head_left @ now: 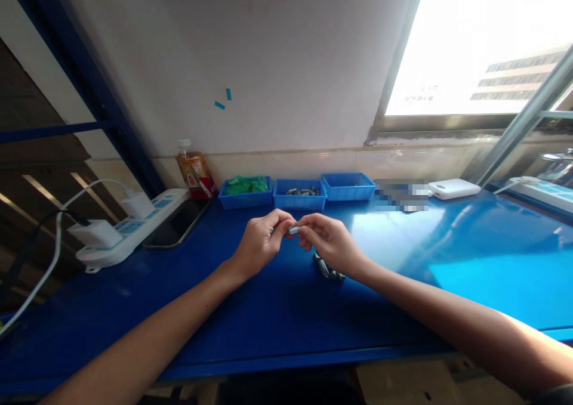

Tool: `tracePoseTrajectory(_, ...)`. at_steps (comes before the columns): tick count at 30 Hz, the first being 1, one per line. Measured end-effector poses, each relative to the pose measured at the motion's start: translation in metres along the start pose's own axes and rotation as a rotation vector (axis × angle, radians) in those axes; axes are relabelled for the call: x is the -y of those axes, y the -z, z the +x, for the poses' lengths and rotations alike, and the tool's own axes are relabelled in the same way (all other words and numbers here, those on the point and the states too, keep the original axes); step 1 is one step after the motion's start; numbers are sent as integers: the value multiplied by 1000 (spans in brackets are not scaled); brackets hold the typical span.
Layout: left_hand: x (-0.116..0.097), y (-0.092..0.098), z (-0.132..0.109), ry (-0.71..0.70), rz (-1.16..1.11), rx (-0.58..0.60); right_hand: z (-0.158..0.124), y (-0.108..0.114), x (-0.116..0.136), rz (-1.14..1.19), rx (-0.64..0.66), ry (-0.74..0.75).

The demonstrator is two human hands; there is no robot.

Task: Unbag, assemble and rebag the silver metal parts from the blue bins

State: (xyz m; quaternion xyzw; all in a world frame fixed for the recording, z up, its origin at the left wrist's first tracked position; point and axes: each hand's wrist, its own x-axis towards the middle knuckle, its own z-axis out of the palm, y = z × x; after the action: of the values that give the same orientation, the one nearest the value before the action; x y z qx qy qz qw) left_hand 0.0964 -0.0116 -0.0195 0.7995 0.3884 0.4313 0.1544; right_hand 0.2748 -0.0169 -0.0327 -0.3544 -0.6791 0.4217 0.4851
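My left hand (262,242) and my right hand (329,242) meet above the blue table (268,315), fingers pinched together. Between the fingertips of both hands sits a small grey metal part (293,230). Several more small grey metal parts (328,269) lie on the table just under my right wrist. At the back stand three blue bins: one with green pieces (245,191), one with grey metal parts (300,194), and one that looks nearly bare (348,186).
A white power strip (129,229) with two plugged adapters lies at the left, a dark phone (176,225) beside it. A bottle (193,172) stands against the wall. A white box (453,188) and another power strip (544,190) lie at the right, under the window.
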Motion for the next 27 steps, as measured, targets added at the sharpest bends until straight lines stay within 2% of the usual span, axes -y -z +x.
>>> tracePoseTrajectory(4, 2, -3, -2, -63, 11, 33, 6, 6, -3, -34, -24, -41)
tracePoseTrajectory(7, 4, -6, -2, -75, 58, 8, 6, 8, -3, -159, -30, -20)
tracePoseTrajectory(10, 4, -7, -1, -18, 66, -16, 2, 8, -1, -423, -19, 161)
tracePoseTrajectory(14, 2, -6, 1, 25, 18, 32, 1, 9, 0, -653, -18, 394)
tracePoseTrajectory(16, 2, -7, 1, 39, -14, 78, 8, 14, 3, -716, -53, 460)
tracePoseTrajectory(18, 2, -9, 0, 46, 8, 120, 23, 22, 9, -808, -140, 496)
tracePoseTrajectory(20, 3, -12, -2, 22, 89, 189, 39, 34, 16, -915, -257, 445)
tracePoseTrajectory(22, 3, -15, -5, -32, 183, 291, 51, 48, 21, -1000, -257, 286)
tracePoseTrajectory(24, 2, -17, -8, -100, 240, 405, 51, 61, 21, -1050, -142, 162)
tracePoseTrajectory(27, 2, -17, -12, -176, 277, 527, 34, 71, 7, -1030, 47, 99)
